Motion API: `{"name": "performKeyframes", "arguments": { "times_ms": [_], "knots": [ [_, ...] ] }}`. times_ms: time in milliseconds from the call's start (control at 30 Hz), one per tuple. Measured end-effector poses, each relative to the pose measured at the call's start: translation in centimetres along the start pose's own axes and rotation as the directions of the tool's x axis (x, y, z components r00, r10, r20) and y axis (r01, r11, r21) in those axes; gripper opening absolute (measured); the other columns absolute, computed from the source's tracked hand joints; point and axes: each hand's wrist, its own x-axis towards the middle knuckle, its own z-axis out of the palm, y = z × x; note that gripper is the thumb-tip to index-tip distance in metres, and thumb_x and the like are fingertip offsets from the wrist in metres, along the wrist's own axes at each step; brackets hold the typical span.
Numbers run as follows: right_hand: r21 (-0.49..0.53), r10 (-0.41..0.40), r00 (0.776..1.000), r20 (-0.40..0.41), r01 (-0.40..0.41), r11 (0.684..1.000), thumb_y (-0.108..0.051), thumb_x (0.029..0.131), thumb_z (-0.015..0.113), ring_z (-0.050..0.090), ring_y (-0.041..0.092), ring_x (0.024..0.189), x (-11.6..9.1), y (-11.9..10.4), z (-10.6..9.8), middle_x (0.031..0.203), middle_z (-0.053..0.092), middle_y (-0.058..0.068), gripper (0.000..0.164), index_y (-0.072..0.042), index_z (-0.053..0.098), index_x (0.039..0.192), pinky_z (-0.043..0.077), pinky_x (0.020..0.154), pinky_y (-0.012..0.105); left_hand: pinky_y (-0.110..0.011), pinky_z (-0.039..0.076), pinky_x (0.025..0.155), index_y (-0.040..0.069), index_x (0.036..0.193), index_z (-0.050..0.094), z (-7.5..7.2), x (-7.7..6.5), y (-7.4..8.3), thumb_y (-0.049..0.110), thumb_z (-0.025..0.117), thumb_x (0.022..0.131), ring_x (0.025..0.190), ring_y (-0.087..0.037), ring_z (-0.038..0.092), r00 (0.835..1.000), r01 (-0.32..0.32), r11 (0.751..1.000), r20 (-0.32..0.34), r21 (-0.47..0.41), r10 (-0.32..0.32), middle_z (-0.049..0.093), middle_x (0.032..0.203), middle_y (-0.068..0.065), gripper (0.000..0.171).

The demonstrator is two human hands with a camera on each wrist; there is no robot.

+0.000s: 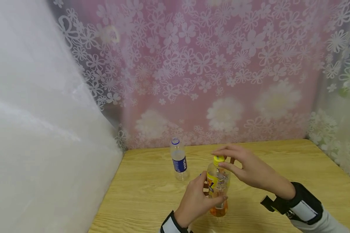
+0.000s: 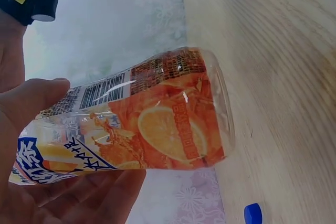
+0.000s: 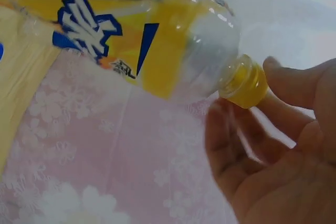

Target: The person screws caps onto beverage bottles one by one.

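Observation:
My left hand grips the body of a clear plastic drink bottle with an orange and yellow label, thumb on one side and fingers round the other. The bottle is close over the wooden table, neck up. At its top, my right hand holds the yellow cap between thumb and fingers; the cap sits on the bottle's neck. Behind and to the left stands a second clear bottle with a blue label and an uncapped mouth. A small blue cap lies on the table, mostly hidden behind my left hand in the head view.
The wooden table reaches back to a pink curtain with white flowers. A white sheet hangs along the left side, and a patterned translucent sheet is on the right. Both wrists wear black straps.

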Motion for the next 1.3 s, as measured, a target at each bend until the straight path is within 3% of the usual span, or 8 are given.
{"name": "performKeyframes", "arguments": {
  "times_ms": [100, 300, 567, 767, 833, 967, 1133, 1300],
  "knots": [
    [0.048, -0.064, 0.998, 0.027, 0.063, 0.997, -0.009, 0.096, 0.07, 0.059, 0.001, 0.094, 0.0, 0.4, -0.7, 0.122, 0.065, -0.009, 0.038, -0.025, 0.068, 0.129, 0.054, 0.074, 0.026, -0.019, 0.057, 0.071, 0.027, 0.124, 0.058, 0.0, 0.1, 0.0, 0.045, 0.085, 0.081, 0.094, 0.001, 0.065, 1.0, 0.008, 1.0, 0.013, -0.01, -0.008, 0.065, 0.106, 0.013, 0.054],
    [-0.046, -0.115, 0.993, -0.005, 0.115, 0.992, -0.005, 0.092, 0.073, 0.05, -0.001, 0.086, -0.1, 0.5, -0.2, 0.106, 0.059, -0.013, 0.037, -0.021, 0.07, 0.125, 0.047, 0.069, 0.021, -0.017, 0.055, 0.067, 0.027, 0.122, 0.06, 0.5, 0.1, 0.2, 0.045, 0.087, 0.079, 0.088, 0.002, 0.065, 1.0, 0.002, 1.0, -0.001, 0.001, -0.002, 0.065, 0.102, 0.014, 0.053],
    [-0.1, -0.008, 0.998, -0.054, 0.003, 0.995, -0.001, 0.09, 0.074, 0.044, 0.001, 0.078, -0.3, -0.4, 0.2, 0.097, 0.055, -0.01, 0.031, -0.022, 0.069, 0.112, 0.043, 0.065, 0.021, -0.017, 0.055, 0.064, 0.029, 0.123, 0.061, 1.0, 0.0, 0.3, 0.045, 0.087, 0.079, 0.087, 0.002, 0.064, 0.999, -0.013, 1.0, -0.038, -0.008, 0.012, 0.066, 0.101, 0.014, 0.053],
    [-0.226, 0.031, 0.982, -0.189, -0.074, 0.971, -0.01, 0.088, 0.078, 0.033, 0.005, 0.074, -0.6, -1.7, 1.4, 0.087, 0.047, -0.007, 0.021, -0.015, 0.071, 0.107, 0.033, 0.063, 0.022, -0.014, 0.053, 0.063, 0.025, 0.125, 0.06, 1.5, -0.3, 0.3, 0.049, 0.085, 0.08, 0.088, 0.002, 0.064, 0.991, -0.058, 0.996, -0.115, 0.069, 0.066, 0.066, 0.103, 0.012, 0.057],
    [-0.225, 0.058, 0.976, -0.208, -0.106, 0.969, -0.016, 0.089, 0.079, 0.034, 0.004, 0.073, -0.8, -2.0, 1.7, 0.087, 0.047, -0.007, 0.019, -0.016, 0.071, 0.106, 0.034, 0.062, 0.022, -0.014, 0.053, 0.064, 0.024, 0.125, 0.06, 1.5, -0.4, 0.2, 0.049, 0.085, 0.08, 0.089, 0.003, 0.063, 0.99, -0.059, 0.994, -0.125, 0.09, 0.07, 0.066, 0.103, 0.012, 0.057],
    [-0.112, 0.084, 0.991, -0.103, -0.095, 0.989, -0.019, 0.093, 0.074, 0.043, 0.001, 0.074, -0.8, -1.8, 1.1, 0.097, 0.056, -0.009, 0.023, -0.02, 0.071, 0.116, 0.041, 0.061, 0.021, -0.015, 0.054, 0.067, 0.026, 0.126, 0.059, 1.2, -0.4, -0.1, 0.046, 0.086, 0.08, 0.091, 0.002, 0.064, 0.994, -0.067, 0.996, -0.083, 0.055, 0.071, 0.066, 0.105, 0.012, 0.057],
    [0.037, 0.023, 0.998, 0.066, -0.025, 0.999, -0.014, 0.097, 0.069, 0.055, -0.001, 0.084, -0.8, -0.5, -0.8, 0.114, 0.064, -0.009, 0.041, -0.023, 0.063, 0.136, 0.05, 0.065, 0.024, -0.017, 0.056, 0.071, 0.027, 0.13, 0.057, 0.9, -0.1, -0.3, 0.047, 0.084, 0.082, 0.092, 0.001, 0.064, 0.996, -0.078, 0.997, -0.042, -0.017, 0.077, 0.065, 0.106, 0.012, 0.059],
    [0.098, -0.045, 0.996, 0.07, 0.038, 0.994, -0.01, 0.097, 0.068, 0.058, 0.0, 0.085, -0.8, 0.4, -0.9, 0.119, 0.066, -0.009, 0.039, -0.022, 0.065, 0.135, 0.054, 0.071, 0.025, -0.018, 0.056, 0.071, 0.028, 0.129, 0.056, 1.0, -0.2, -0.5, 0.049, 0.083, 0.082, 0.092, 0.001, 0.064, 0.997, -0.073, 0.997, -0.034, -0.011, 0.073, 0.065, 0.107, 0.013, 0.058]
  ]
}}
